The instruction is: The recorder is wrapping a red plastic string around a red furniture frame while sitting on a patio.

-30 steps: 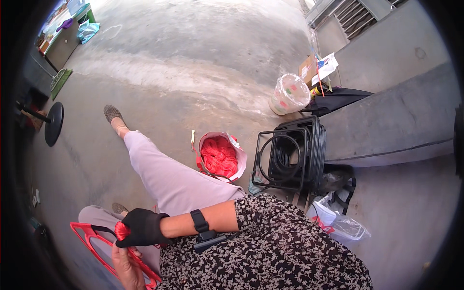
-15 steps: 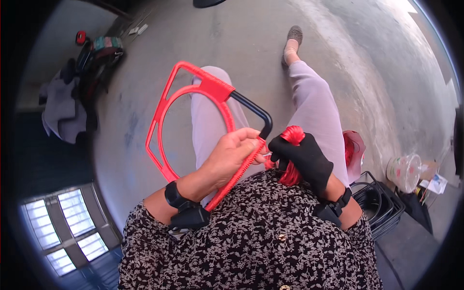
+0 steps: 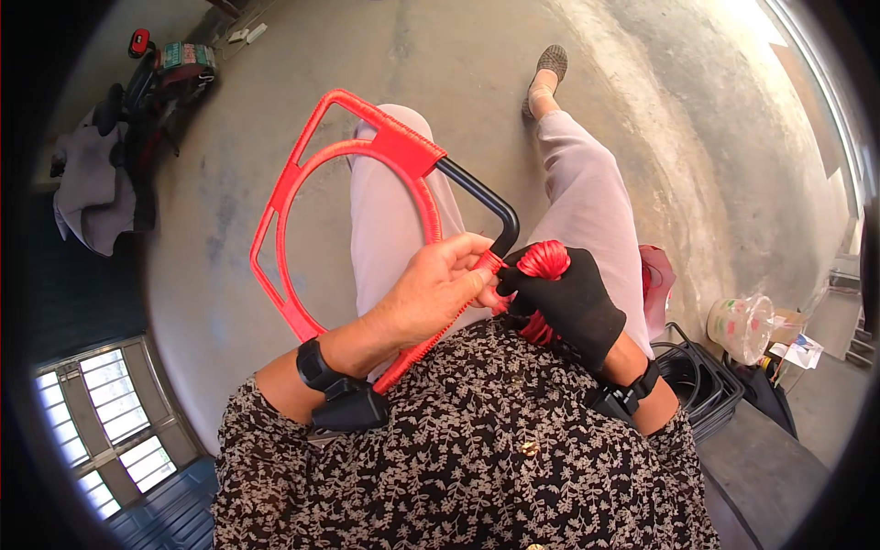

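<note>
A hexagonal frame with a ring inside it (image 3: 394, 151) lies tilted over my left thigh, mostly wrapped in red cord. One side of it is still a bare black tube (image 3: 478, 191). My left hand (image 3: 438, 280), bare, grips the wrapped lower side where the red meets the black. My right hand (image 3: 577, 298), in a black glove, is closed around a bundle of red cord (image 3: 544, 260). Its fingertips meet my left fingers at the end of the wrapping. The strand between the hands is mostly hidden by the fingers.
A pink bag (image 3: 656, 289) with red material sits beside my right leg. Farther right are a black wire rack (image 3: 710, 385) and a clear plastic tub (image 3: 741, 325). A motorbike (image 3: 156, 119) stands far left, above a barred window (image 3: 115, 403).
My right hand has drawn in against my left at the wrapping's end, and the cord bundle has turned in it. The view has shifted slightly; my left hand keeps its grip.
</note>
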Available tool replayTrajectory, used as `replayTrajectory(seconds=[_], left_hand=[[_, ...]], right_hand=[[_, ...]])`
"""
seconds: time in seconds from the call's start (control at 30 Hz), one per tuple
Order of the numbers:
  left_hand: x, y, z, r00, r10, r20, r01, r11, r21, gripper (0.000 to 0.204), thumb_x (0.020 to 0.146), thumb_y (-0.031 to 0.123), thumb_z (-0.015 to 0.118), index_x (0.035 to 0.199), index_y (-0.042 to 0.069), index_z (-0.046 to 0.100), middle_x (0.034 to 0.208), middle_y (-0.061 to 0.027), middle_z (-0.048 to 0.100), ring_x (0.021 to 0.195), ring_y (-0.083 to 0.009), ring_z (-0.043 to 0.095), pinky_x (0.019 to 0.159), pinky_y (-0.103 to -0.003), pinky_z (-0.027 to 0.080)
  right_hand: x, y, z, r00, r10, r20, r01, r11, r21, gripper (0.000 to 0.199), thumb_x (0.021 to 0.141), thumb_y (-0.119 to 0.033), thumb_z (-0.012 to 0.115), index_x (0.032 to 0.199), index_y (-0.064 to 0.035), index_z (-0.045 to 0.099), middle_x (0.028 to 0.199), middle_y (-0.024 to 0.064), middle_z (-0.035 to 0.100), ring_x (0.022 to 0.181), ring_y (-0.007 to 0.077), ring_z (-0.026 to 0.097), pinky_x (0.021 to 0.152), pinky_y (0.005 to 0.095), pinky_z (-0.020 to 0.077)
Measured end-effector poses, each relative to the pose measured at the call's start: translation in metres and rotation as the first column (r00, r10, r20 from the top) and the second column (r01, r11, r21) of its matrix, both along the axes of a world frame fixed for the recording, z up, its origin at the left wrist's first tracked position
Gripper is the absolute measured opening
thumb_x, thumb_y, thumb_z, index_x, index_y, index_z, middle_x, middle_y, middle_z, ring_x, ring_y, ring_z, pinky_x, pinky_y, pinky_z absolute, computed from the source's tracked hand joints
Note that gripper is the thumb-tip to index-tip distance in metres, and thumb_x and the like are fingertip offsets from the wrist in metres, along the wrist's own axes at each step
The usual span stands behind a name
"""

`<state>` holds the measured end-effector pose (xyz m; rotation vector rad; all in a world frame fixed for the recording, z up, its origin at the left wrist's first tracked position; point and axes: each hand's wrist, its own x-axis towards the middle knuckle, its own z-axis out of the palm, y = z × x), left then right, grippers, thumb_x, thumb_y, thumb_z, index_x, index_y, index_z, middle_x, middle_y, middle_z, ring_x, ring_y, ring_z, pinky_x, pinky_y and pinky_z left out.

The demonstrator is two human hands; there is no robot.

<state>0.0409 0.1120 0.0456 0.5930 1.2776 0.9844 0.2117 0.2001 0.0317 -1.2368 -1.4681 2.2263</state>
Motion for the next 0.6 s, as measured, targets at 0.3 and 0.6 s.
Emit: replayTrajectory(seconds=[0.3, 0.6], left_hand=[[0.013, -0.003, 0.011, 0.991, 0.002, 0.132, 0.000, 1.000, -0.020, 0.021, 0.095, 0.011, 0.056, 0.112, -0.002, 0.056, 0.089, -0.0049, 0.062, 0.072, -0.0092, 0.058, 0.069, -0.023, 0.048], [0.008, -0.006, 0.013, 0.990, 0.098, -0.106, -0.102, 0.994, -0.034, 0.017, 0.094, 0.016, 0.059, 0.103, 0.002, 0.060, 0.086, -0.0048, 0.063, 0.064, -0.0086, 0.056, 0.059, -0.021, 0.048]], right_hand=[[0.006, -0.005, -0.029, 0.995, -0.035, -0.098, 0.019, 0.987, -0.158, 0.014, 0.080, -0.016, 0.067, 0.083, -0.0028, 0.068, 0.068, 0.0028, 0.065, 0.061, 0.0090, 0.060, 0.055, 0.0253, 0.0471], [0.004, -0.002, -0.022, 0.979, -0.121, -0.162, 0.079, 0.966, -0.245, 0.036, 0.091, -0.039, 0.060, 0.102, -0.0044, 0.062, 0.086, 0.0058, 0.065, 0.074, 0.0120, 0.061, 0.064, 0.0279, 0.0484]])
